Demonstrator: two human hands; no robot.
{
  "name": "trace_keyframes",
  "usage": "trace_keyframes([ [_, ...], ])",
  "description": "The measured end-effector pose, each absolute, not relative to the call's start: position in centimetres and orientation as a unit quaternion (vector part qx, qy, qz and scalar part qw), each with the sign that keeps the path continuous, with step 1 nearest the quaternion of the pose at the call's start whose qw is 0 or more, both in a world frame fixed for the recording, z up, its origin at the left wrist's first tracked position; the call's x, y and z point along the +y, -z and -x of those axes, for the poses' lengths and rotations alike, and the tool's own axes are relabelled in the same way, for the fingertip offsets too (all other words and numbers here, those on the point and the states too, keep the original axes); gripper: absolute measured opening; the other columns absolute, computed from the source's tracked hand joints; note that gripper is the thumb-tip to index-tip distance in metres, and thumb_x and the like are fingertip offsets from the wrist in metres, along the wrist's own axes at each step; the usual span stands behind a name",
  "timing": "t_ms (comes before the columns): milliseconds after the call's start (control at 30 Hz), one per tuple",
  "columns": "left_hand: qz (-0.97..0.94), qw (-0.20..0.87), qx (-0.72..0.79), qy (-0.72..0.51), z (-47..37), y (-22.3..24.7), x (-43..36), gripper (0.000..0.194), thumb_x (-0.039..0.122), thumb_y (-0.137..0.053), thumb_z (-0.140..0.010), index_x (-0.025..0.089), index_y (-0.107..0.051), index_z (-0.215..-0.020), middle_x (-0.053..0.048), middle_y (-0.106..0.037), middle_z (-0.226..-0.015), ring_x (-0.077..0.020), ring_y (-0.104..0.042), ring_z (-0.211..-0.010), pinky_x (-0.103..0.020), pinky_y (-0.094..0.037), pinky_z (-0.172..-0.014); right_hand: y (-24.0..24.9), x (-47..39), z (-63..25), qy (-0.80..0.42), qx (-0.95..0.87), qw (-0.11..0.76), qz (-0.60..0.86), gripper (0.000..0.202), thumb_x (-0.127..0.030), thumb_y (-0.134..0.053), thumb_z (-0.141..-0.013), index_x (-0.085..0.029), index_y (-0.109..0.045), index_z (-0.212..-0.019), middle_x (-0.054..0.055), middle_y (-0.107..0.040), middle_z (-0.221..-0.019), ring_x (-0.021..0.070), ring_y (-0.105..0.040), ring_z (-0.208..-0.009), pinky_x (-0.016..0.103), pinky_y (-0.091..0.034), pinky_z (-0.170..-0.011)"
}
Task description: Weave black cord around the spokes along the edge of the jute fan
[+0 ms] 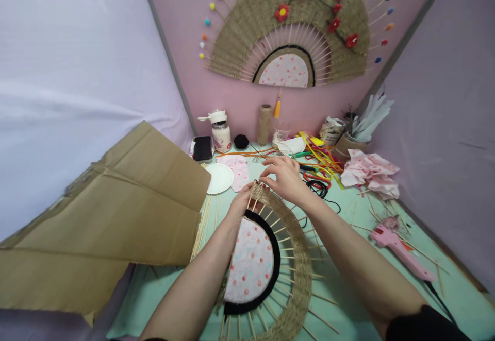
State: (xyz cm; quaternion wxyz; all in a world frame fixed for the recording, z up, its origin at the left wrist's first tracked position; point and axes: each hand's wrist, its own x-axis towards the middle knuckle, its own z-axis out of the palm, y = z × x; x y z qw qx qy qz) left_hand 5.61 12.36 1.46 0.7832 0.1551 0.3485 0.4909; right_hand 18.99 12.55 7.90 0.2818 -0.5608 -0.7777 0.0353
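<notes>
A half-round fan (302, 258) of woven straw on thin wooden sticks stands tilted before me, with a black band (275, 243) around a dotted white centre panel (251, 261). My left hand (240, 202) is closed around its upper end, fingers partly behind the weave. Just right of that end, my right hand (284, 176) has its fingers bent, the tips at the corner of the straw. A small dark bit of cord (256, 181) shows there. Whatever the right fingertips pinch is too small to name.
A finished-looking fan (232, 37) hangs on the pink wall. Folded cardboard (154, 191) leans at left. Behind my hands are a bottle (221, 136), a black yarn ball (242, 141), a cardboard tube (264, 124) and coloured cords (328, 158). A pink glue gun (402, 251) lies right, among loose sticks.
</notes>
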Motion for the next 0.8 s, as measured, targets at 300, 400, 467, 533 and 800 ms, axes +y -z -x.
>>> trace_keyframes([
  [300, -0.173, 0.773, 0.367, -0.488, -5.4, -0.7, 12.6, 0.021, 0.016, -0.073, -0.063, 0.016, -0.063, -0.082, 0.001, -0.065, -0.063, -0.0115, -0.059, -0.057, -0.025, -0.049, -0.064, -7.1, 12.3, -17.7, -0.013, -0.749, 0.288, 0.597, 0.013, -0.027, -0.061, -0.075, -0.027, -0.072, -0.068, 0.001, -0.058, -0.12, 0.0279, -0.039, -0.114, 0.051, -0.017, -0.098],
  [400, -0.18, 0.771, 0.363, -0.491, -5.4, -0.6, 12.6, 0.025, 0.02, -0.075, -0.06, 0.017, -0.063, -0.082, 0.002, -0.064, -0.063, -0.012, -0.059, -0.057, -0.025, -0.048, -0.062, -7.3, 11.9, -17.7, -0.012, -0.746, 0.29, 0.599, 0.014, -0.026, -0.06, -0.075, -0.025, -0.071, -0.067, 0.001, -0.058, -0.12, 0.028, -0.039, -0.114, 0.05, -0.019, -0.098],
  [467, -0.183, 0.77, 0.361, -0.493, -5.4, -0.6, 12.5, 0.026, 0.023, -0.075, -0.06, 0.018, -0.063, -0.083, 0.002, -0.064, -0.064, -0.0119, -0.059, -0.056, -0.026, -0.048, -0.061, -7.4, 11.7, -17.7, -0.004, -0.746, 0.296, 0.596, 0.014, -0.027, -0.06, -0.076, -0.024, -0.07, -0.067, 0.001, -0.058, -0.121, 0.0279, -0.039, -0.114, 0.049, -0.02, -0.098],
  [533, -0.185, 0.768, 0.363, -0.494, -5.3, -0.6, 12.5, 0.027, 0.024, -0.075, -0.06, 0.018, -0.063, -0.083, 0.002, -0.064, -0.064, -0.0115, -0.058, -0.055, -0.026, -0.048, -0.06, -7.4, 11.6, -17.7, 0.007, -0.746, 0.304, 0.593, 0.014, -0.028, -0.059, -0.076, -0.024, -0.069, -0.067, 0.001, -0.058, -0.121, 0.0277, -0.038, -0.115, 0.049, -0.02, -0.098],
  [800, -0.193, 0.767, 0.36, -0.495, -5.1, -0.7, 12.4, 0.029, 0.028, -0.076, -0.06, 0.02, -0.059, -0.082, 0.004, -0.062, -0.064, -0.0105, -0.056, -0.054, -0.024, -0.046, -0.055, -7.4, 11.0, -17.5, 0.035, -0.756, 0.304, 0.579, 0.013, -0.029, -0.059, -0.078, -0.024, -0.068, -0.071, 0.003, -0.055, -0.124, 0.0277, -0.036, -0.117, 0.05, -0.019, -0.099],
])
